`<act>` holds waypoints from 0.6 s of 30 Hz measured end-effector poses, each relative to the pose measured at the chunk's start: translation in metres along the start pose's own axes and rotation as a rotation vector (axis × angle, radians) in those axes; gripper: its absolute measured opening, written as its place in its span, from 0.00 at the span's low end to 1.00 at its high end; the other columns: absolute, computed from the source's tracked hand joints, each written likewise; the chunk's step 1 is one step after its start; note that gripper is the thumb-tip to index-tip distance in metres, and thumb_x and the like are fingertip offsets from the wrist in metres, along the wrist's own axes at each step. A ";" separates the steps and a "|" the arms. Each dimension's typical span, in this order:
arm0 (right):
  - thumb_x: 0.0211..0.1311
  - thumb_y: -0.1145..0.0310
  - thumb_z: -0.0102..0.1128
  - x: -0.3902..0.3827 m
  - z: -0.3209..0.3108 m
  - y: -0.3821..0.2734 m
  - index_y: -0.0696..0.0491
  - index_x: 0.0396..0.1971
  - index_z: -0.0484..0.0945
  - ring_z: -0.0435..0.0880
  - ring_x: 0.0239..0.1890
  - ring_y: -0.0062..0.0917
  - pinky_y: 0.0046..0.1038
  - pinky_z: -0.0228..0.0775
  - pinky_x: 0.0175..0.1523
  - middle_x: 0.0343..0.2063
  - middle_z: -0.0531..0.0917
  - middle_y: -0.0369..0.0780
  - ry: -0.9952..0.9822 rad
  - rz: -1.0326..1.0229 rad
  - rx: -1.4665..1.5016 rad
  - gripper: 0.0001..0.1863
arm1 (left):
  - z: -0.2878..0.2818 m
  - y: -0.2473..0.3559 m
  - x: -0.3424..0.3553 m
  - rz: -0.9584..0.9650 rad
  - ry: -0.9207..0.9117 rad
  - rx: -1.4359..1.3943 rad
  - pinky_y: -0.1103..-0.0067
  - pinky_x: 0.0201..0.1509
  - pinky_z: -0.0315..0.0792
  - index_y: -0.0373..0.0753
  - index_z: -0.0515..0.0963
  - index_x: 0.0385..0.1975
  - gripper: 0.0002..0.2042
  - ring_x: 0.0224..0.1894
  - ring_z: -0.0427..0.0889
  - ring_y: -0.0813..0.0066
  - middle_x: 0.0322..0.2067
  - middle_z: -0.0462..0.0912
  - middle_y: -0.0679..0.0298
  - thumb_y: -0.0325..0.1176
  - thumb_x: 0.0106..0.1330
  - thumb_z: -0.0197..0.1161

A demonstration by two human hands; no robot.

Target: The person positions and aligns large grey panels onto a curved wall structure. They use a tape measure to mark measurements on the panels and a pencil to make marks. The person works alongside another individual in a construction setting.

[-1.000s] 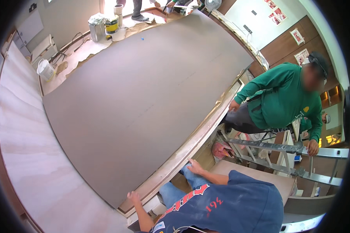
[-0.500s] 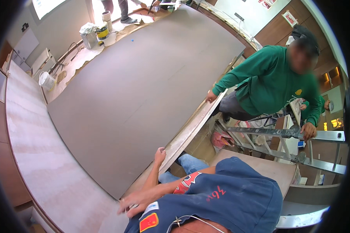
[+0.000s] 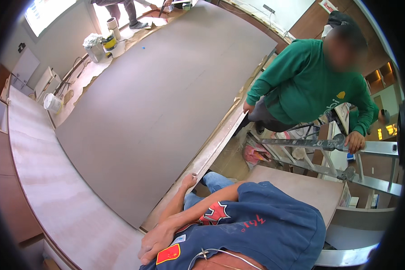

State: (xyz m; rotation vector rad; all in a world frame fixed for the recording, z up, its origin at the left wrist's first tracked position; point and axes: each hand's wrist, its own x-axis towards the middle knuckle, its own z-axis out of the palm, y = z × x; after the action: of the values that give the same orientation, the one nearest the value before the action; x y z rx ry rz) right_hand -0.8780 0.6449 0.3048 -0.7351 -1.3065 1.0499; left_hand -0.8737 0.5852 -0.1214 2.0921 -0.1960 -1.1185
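Observation:
A large grey panel (image 3: 157,90) lies in front of me, with a pale strip (image 3: 225,126) along its right edge. My left hand (image 3: 189,180), fingers curled, grips that strip low in the middle of the view. My right forearm crosses to the lower left over my navy shirt (image 3: 274,229). There my right hand (image 3: 155,245) is bent beside the shirt's edge, its grip unclear. A co-worker in green (image 3: 301,85) has one hand (image 3: 249,107) on the strip and the other (image 3: 355,141) on an aluminium ladder (image 3: 301,143) lying sideways.
A long pale surface (image 3: 54,166) runs down the left. Cans (image 3: 96,49) and a white bucket (image 3: 53,102) line the panel's far left side. Another worker's legs (image 3: 131,14) are at the top. A board (image 3: 301,189) lies beside my legs; a pink bag (image 3: 255,152) sits below the ladder.
My left hand has moved up and right along the strip. My right hand has left the strip and swung down to the lower left, crossing my left arm. The green-clad co-worker leans further in.

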 end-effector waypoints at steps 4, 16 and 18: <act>0.72 0.45 0.35 -0.009 -0.016 -0.053 0.66 0.39 0.74 0.76 0.41 0.34 0.34 0.65 0.51 0.38 0.79 0.50 0.011 -0.019 0.110 0.33 | 0.013 0.036 0.018 0.056 -0.110 0.067 0.65 0.57 0.69 0.41 0.75 0.50 0.19 0.50 0.78 0.52 0.44 0.81 0.47 0.38 0.60 0.52; 0.71 0.44 0.39 -0.018 0.007 -0.083 0.63 0.40 0.74 0.76 0.45 0.36 0.33 0.64 0.53 0.38 0.78 0.50 -0.132 -0.073 0.126 0.31 | 0.004 0.089 0.015 0.077 -0.096 0.137 0.64 0.56 0.69 0.39 0.76 0.49 0.18 0.49 0.78 0.49 0.43 0.80 0.44 0.34 0.60 0.52; 0.70 0.45 0.39 -0.018 0.009 -0.092 0.63 0.41 0.74 0.75 0.45 0.37 0.33 0.64 0.53 0.38 0.78 0.50 -0.159 -0.067 0.147 0.31 | 0.002 0.086 0.016 0.073 -0.071 0.154 0.64 0.56 0.70 0.39 0.76 0.48 0.17 0.48 0.78 0.49 0.43 0.80 0.43 0.34 0.60 0.51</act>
State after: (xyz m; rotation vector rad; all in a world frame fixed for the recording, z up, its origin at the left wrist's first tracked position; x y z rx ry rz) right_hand -0.8675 0.5924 0.3825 -0.5014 -1.3633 1.1551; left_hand -0.8479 0.5159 -0.0751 2.1616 -0.4012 -1.1666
